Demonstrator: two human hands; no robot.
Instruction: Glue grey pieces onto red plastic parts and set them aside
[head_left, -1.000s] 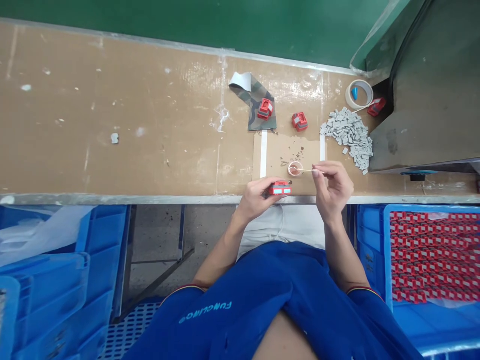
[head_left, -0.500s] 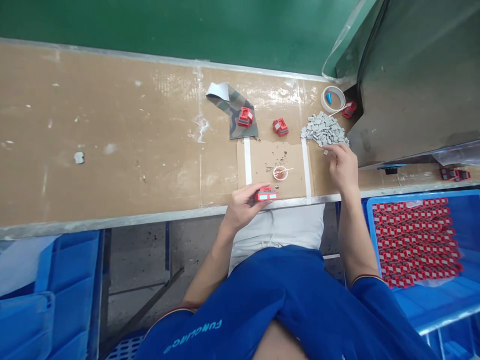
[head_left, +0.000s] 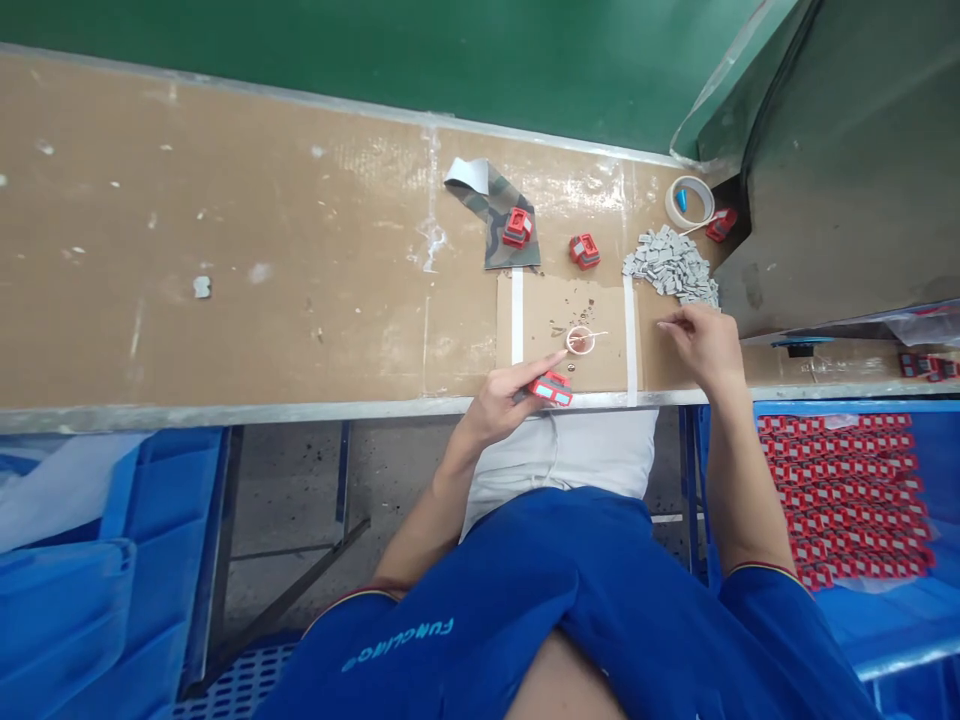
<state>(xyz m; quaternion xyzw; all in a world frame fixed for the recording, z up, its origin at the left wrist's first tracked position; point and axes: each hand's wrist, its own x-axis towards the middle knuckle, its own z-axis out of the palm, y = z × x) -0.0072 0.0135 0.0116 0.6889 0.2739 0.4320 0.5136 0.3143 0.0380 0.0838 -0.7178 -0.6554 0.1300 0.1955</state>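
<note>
At the brown table's (head_left: 360, 340) near edge, a slack grip could drop the red-and-grey plastic block (head_left: 553, 389) our left hand's (head_left: 501, 402) fingers pinch — our right hand's (head_left: 706, 346) fingers sit bunched, whether on anything we cannot tell.

Long brown cardboard-covered workbench (head_left: 337, 320) viewed from above its near side, by one head-worn camera, aimed forward and down, fairly close.

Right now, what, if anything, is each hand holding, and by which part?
The left hand holds a red-and-gray plastic part by its left end. Whether the right hand, near the pile of small gray pieces, pinches anything cannot be told.
</note>
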